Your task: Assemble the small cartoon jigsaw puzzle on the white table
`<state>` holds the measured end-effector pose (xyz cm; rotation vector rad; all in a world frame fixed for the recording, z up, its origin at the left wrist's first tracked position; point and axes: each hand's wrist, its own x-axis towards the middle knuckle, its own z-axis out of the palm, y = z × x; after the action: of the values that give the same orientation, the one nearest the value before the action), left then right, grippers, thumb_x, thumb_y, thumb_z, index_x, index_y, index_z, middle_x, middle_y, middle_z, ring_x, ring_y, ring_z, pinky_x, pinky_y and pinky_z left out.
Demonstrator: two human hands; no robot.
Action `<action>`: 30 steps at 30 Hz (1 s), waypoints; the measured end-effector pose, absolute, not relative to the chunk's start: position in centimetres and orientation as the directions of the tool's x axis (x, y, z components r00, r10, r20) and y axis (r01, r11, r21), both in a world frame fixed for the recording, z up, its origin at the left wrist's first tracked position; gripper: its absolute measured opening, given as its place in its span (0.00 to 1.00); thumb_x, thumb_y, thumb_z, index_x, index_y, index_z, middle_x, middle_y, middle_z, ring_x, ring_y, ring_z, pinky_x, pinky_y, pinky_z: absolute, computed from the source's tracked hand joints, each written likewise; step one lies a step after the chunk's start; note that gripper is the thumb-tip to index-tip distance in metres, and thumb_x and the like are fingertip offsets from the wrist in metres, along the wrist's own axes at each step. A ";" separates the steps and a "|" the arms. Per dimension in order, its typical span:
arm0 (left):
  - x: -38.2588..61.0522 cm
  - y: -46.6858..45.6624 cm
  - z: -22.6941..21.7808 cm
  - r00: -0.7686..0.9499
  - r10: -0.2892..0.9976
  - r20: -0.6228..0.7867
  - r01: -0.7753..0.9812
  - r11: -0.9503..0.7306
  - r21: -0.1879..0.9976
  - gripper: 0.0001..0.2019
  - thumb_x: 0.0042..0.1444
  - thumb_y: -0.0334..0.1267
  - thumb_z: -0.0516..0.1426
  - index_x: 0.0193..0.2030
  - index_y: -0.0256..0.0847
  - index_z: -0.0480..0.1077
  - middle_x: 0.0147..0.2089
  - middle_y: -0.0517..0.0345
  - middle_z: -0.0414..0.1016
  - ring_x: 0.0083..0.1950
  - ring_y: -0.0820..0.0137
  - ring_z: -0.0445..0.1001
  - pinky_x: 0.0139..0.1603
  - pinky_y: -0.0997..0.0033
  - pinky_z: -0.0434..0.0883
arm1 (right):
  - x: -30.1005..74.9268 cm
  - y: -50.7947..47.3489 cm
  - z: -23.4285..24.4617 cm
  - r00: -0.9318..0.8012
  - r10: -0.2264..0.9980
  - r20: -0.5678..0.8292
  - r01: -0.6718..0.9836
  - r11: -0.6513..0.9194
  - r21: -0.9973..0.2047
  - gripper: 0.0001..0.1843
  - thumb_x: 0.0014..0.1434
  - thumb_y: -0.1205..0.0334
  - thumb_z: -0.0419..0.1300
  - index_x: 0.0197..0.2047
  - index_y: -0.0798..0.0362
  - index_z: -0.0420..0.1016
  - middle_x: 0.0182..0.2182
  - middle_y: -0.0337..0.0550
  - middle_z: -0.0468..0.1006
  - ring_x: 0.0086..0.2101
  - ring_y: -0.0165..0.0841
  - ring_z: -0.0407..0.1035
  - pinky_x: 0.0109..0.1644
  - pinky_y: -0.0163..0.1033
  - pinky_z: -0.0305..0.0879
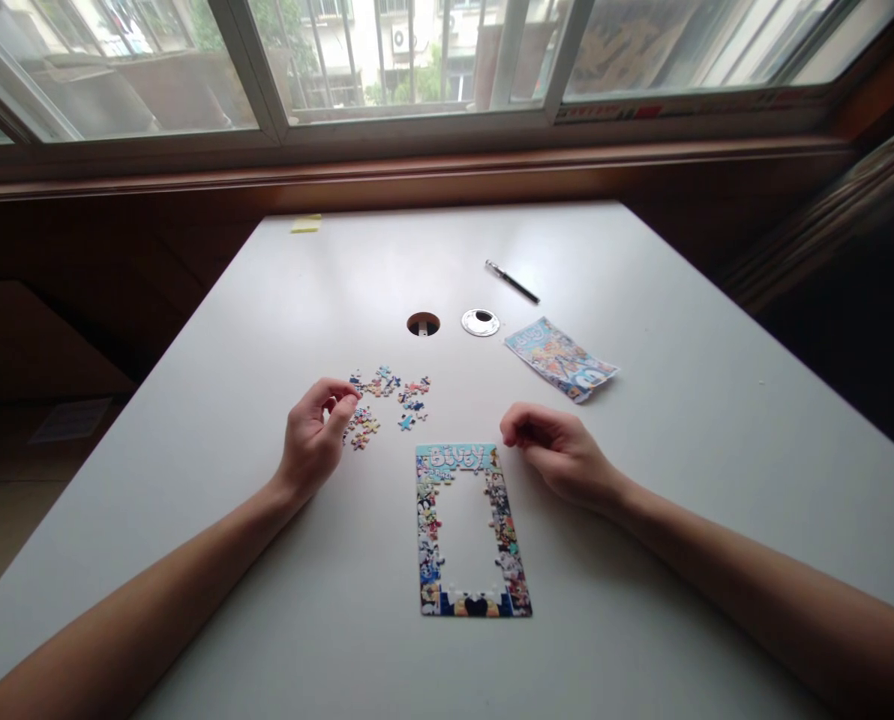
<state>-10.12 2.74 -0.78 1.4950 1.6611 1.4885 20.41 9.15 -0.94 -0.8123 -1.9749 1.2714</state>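
Note:
A small jigsaw puzzle lies flat on the white table, its coloured border joined and its middle bare. Several loose puzzle pieces are scattered just beyond it to the left. My left hand hovers at the edge of that scatter, thumb and fingertips pinched together, apparently on a small piece I cannot make out. My right hand rests on the table beside the puzzle's top right corner, its fingers curled in loosely; nothing shows in it.
A printed puzzle wrapper lies to the right beyond the puzzle. Farther back are a black pen, a round cable hole and its silver cap. A yellow sticky note sits at the far left edge below the window.

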 end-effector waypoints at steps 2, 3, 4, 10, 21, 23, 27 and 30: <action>-10.1 2.7 -0.6 -0.311 0.894 0.321 0.423 -0.173 0.890 0.08 0.61 0.39 0.54 0.34 0.39 0.71 0.33 0.59 0.71 0.37 0.70 0.69 0.38 0.71 0.65 | 20.4 9.1 -1.0 -0.603 0.777 0.184 0.156 0.340 -0.927 0.13 0.52 0.77 0.50 0.33 0.52 0.71 0.29 0.39 0.70 0.31 0.32 0.63 0.35 0.38 0.58; -10.1 2.7 -0.6 -0.319 0.891 0.324 0.423 -0.172 0.890 0.09 0.62 0.39 0.53 0.34 0.39 0.71 0.34 0.58 0.71 0.38 0.69 0.69 0.39 0.71 0.65 | 20.5 9.2 -1.0 -0.603 0.777 0.182 0.156 0.338 -0.928 0.13 0.52 0.77 0.50 0.33 0.52 0.71 0.29 0.39 0.70 0.31 0.32 0.63 0.35 0.38 0.58; -10.1 2.7 -0.5 -0.332 0.885 0.326 0.422 -0.169 0.891 0.10 0.62 0.39 0.52 0.34 0.39 0.70 0.34 0.58 0.71 0.38 0.69 0.69 0.40 0.70 0.65 | 20.5 9.2 -1.1 -0.602 0.778 0.181 0.154 0.335 -0.929 0.13 0.52 0.77 0.51 0.33 0.52 0.71 0.29 0.39 0.70 0.31 0.32 0.63 0.35 0.38 0.59; -10.2 2.8 -0.8 -0.380 0.870 0.316 0.432 -0.135 0.892 0.11 0.64 0.40 0.50 0.35 0.40 0.70 0.35 0.58 0.71 0.40 0.68 0.69 0.43 0.70 0.65 | 20.4 9.2 -1.1 -0.604 0.778 0.172 0.148 0.322 -0.935 0.13 0.52 0.77 0.51 0.33 0.52 0.71 0.30 0.39 0.70 0.32 0.32 0.64 0.36 0.38 0.59; -9.4 2.3 -0.1 -0.042 0.872 0.487 0.797 -0.265 0.543 0.06 0.58 0.32 0.57 0.38 0.44 0.76 0.42 0.56 0.74 0.48 0.63 0.68 0.53 0.61 0.66 | 20.4 9.2 -1.1 -0.604 0.778 0.174 0.151 0.326 -0.933 0.13 0.53 0.77 0.51 0.33 0.51 0.71 0.30 0.38 0.71 0.32 0.32 0.65 0.36 0.38 0.60; -9.2 2.2 -0.2 0.029 0.867 0.498 0.822 -0.304 0.481 0.07 0.58 0.31 0.58 0.39 0.44 0.76 0.43 0.56 0.74 0.50 0.62 0.67 0.54 0.60 0.66 | 20.4 9.2 -1.0 -0.604 0.778 0.171 0.154 0.325 -0.933 0.12 0.53 0.77 0.51 0.33 0.51 0.71 0.29 0.39 0.71 0.32 0.32 0.65 0.36 0.38 0.60; -8.9 1.9 -0.5 0.193 0.844 0.500 0.830 -0.412 0.375 0.08 0.56 0.30 0.59 0.39 0.46 0.76 0.44 0.57 0.77 0.52 0.60 0.67 0.55 0.56 0.65 | 20.3 9.2 -1.0 -0.604 0.777 0.174 0.155 0.329 -0.931 0.12 0.52 0.77 0.51 0.33 0.52 0.71 0.29 0.39 0.71 0.32 0.32 0.64 0.36 0.38 0.60; -8.8 1.8 -0.6 0.175 0.829 0.532 0.819 -0.422 0.389 0.08 0.56 0.28 0.58 0.37 0.44 0.76 0.41 0.57 0.77 0.50 0.61 0.68 0.54 0.57 0.66 | 20.3 9.2 -1.0 -0.606 0.776 0.177 0.156 0.334 -0.930 0.12 0.51 0.77 0.51 0.32 0.52 0.70 0.29 0.39 0.71 0.32 0.32 0.64 0.36 0.38 0.60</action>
<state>-8.83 1.80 -0.60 2.3974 1.6811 1.1001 20.32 9.22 -0.96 -0.8145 -1.9785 1.2813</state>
